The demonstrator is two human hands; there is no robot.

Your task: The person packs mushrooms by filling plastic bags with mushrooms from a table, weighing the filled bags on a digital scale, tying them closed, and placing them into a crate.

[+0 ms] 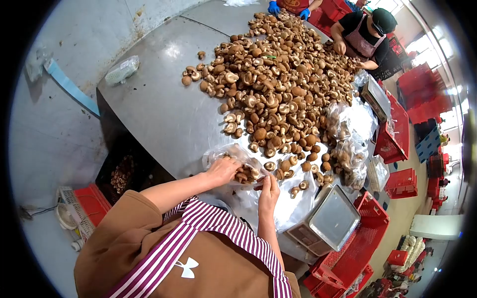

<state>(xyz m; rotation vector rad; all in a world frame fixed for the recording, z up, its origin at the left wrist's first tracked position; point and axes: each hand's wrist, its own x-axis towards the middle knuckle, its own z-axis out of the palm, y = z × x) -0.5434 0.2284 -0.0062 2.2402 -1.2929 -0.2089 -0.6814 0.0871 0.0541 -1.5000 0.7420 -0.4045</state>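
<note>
A clear plastic bag with brown-capped shiitake mushrooms in it lies at the near edge of the metal table. My left hand is at the bag's left side, its fingers curled over the plastic; their tips are partly hidden. On the other side, my right hand pinches the bag's edge between thumb and fingers. Just beyond the bag, a large heap of shiitake mushrooms spreads over the metal table. Several loose mushrooms lie close to my right hand.
A weighing scale stands right of my right hand, near red crates. Filled plastic bags lie at the heap's right, below a second scale. Across the table, a co-worker in a cap and another with blue gloves handle mushrooms.
</note>
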